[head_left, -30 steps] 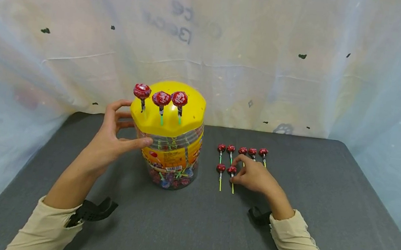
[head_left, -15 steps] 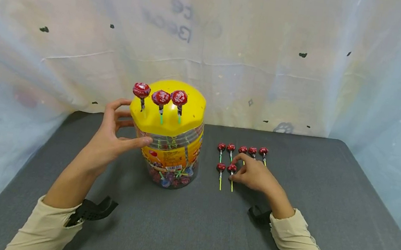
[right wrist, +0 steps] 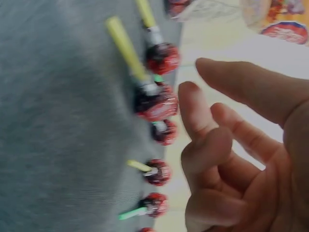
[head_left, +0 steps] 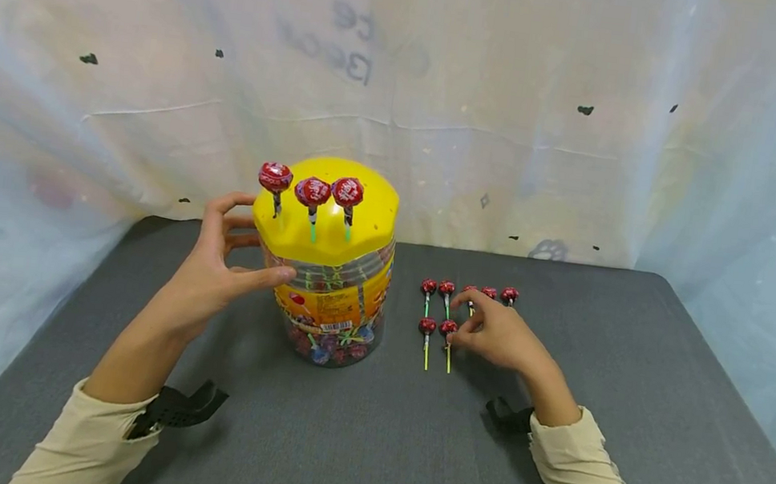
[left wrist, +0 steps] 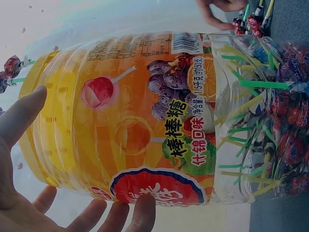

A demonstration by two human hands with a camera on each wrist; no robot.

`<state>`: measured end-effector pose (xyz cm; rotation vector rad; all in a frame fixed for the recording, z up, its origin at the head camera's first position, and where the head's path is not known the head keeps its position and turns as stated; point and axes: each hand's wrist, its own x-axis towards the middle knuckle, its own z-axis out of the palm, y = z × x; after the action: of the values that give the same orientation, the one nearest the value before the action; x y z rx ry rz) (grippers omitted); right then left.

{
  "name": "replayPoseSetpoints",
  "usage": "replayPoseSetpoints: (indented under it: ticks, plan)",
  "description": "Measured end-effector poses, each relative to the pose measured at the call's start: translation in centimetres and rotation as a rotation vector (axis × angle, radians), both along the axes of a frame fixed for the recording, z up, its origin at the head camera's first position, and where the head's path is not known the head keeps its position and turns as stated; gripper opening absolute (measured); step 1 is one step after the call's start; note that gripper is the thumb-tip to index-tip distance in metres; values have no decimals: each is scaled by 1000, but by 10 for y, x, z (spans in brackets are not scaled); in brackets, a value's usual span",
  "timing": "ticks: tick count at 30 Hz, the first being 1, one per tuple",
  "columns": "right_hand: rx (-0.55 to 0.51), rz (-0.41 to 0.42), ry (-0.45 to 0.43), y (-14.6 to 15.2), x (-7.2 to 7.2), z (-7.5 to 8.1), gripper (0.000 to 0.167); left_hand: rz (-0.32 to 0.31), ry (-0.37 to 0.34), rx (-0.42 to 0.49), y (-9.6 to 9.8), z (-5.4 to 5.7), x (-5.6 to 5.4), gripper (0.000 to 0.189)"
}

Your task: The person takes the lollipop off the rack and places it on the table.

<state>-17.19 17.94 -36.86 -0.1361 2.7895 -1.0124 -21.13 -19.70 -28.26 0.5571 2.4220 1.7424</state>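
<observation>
A clear jar (head_left: pixel 336 308) of lollipops with a yellow lid (head_left: pixel 329 244) stands upright on the table. My left hand (head_left: pixel 205 280) holds its left side near the lid, thumb in front and fingers around behind. Three red-wrapped lollipops (head_left: pixel 347 191) stick up from the lid. My right hand (head_left: pixel 502 335) hovers beside the right-hand lollipop (head_left: pixel 448 328) of the near row. In the right wrist view its thumb and fingers are apart, with nothing between them. Another lollipop (head_left: pixel 427 326) lies to the left of that one.
Behind the near pair, several lollipops (head_left: pixel 428 286) lie in a far row, some partly covered by the right hand. A dark grey cloth covers the table (head_left: pixel 334 445). A pale curtain (head_left: pixel 463 106) hangs along the table's back edge and at both sides.
The right hand has let go of the near row's right-hand lollipop and shifted slightly right. That lollipop now sits marginally further left. The left hand and jar have stayed in place.
</observation>
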Motion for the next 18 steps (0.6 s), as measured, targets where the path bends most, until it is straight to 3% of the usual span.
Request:
replayPoseSetpoints:
  ticks: [10,18]
  plan:
    - [-106,83,180,-13,15,33,45,12,2,-15,-2,0,0,91]
    - [-102,122,307,-28,33,55,45,5,41,-7,-2,-1,-1,87]
